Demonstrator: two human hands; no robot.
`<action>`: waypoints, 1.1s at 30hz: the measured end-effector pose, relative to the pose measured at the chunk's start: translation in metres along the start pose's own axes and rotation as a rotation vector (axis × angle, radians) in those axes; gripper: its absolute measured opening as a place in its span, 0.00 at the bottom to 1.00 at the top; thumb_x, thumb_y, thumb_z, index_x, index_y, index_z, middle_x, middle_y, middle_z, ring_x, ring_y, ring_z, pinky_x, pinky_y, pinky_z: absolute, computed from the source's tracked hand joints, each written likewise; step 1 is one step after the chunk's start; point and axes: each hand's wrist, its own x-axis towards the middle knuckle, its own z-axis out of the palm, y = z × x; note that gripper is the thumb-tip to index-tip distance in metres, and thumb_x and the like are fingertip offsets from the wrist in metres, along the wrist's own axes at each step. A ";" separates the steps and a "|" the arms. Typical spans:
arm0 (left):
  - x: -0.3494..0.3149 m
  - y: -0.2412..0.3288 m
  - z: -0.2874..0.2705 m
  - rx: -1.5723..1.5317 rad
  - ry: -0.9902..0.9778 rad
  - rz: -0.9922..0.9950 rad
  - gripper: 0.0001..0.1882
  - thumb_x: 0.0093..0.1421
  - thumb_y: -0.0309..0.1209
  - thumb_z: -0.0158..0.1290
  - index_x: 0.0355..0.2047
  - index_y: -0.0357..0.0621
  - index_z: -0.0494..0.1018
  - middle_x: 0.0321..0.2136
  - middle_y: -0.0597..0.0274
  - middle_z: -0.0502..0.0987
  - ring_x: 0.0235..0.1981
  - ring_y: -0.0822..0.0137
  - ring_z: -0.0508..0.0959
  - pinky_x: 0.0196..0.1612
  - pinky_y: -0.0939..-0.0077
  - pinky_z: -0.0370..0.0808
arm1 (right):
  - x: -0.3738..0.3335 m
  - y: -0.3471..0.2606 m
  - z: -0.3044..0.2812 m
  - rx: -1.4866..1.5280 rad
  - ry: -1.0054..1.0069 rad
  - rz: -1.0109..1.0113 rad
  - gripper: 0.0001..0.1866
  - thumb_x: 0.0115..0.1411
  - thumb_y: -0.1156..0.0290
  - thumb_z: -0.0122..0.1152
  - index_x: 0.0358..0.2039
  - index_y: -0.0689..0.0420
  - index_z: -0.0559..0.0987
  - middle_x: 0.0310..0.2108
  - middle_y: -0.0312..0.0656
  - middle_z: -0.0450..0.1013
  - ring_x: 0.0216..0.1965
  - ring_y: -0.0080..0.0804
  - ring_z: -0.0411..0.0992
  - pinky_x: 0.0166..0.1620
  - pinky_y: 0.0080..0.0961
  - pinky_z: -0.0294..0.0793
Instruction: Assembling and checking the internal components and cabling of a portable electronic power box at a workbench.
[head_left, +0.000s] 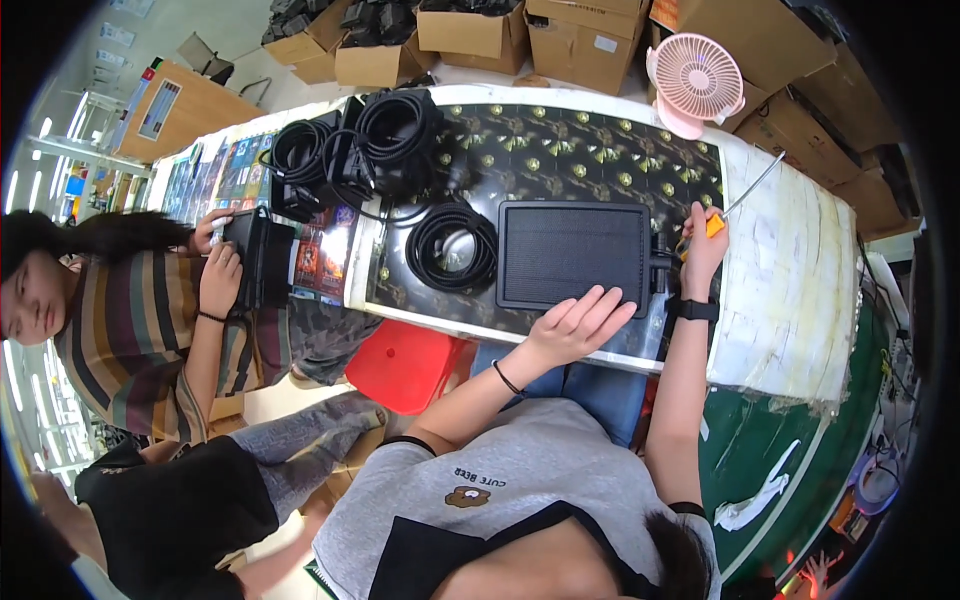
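A flat black rectangular panel point(572, 258) with a raised rim lies on the table in front of me. My left hand point(585, 325) rests over its near edge, fingers stretched out. In my right hand point(704, 250), beside the panel's right side, is a screwdriver point(714, 225) with an orange-yellow handle. Its long metal shaft points away to the upper right. Between the panel and my right hand sits a small black bracket point(661, 261), close to the fingers. Touching or nearly touching the panel's left side is a coiled black cable point(450, 248).
More black units with coiled cables point(375, 140) stand at the back left. A pink fan point(694, 85) occupies the far right corner. Cardboard boxes point(585, 40) line the far side. At left, a person handles a black case point(262, 262); a red stool point(405, 365) stands below the table edge.
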 end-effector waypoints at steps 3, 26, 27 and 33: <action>-0.004 0.008 -0.004 -0.008 -0.006 -0.029 0.17 0.61 0.40 0.50 0.52 0.64 0.73 0.51 0.76 0.74 0.52 0.75 0.71 0.59 0.72 0.57 | -0.002 -0.002 -0.001 0.003 0.012 -0.003 0.11 0.61 0.73 0.64 0.32 0.53 0.68 0.22 0.32 0.68 0.21 0.17 0.67 0.25 0.14 0.65; -0.012 -0.003 0.013 -0.128 0.155 0.084 0.13 0.53 0.38 0.58 0.37 0.79 0.79 0.42 0.78 0.65 0.48 0.77 0.63 0.63 0.65 0.54 | -0.003 0.001 -0.002 0.010 -0.012 -0.009 0.11 0.61 0.72 0.63 0.30 0.52 0.67 0.23 0.32 0.68 0.23 0.17 0.67 0.26 0.14 0.66; -0.016 -0.003 0.016 -0.107 0.135 0.108 0.10 0.53 0.40 0.57 0.36 0.77 0.80 0.41 0.81 0.68 0.47 0.79 0.65 0.65 0.63 0.50 | -0.003 0.001 -0.003 0.008 -0.017 -0.008 0.11 0.61 0.72 0.64 0.31 0.53 0.68 0.24 0.32 0.69 0.23 0.18 0.69 0.27 0.14 0.67; -0.015 -0.005 0.015 -0.085 0.051 0.143 0.07 0.56 0.38 0.51 0.33 0.65 0.79 0.33 0.84 0.74 0.37 0.85 0.71 0.67 0.63 0.44 | -0.002 0.003 -0.004 -0.018 -0.031 0.001 0.11 0.61 0.72 0.64 0.31 0.53 0.68 0.23 0.32 0.69 0.23 0.17 0.68 0.26 0.14 0.67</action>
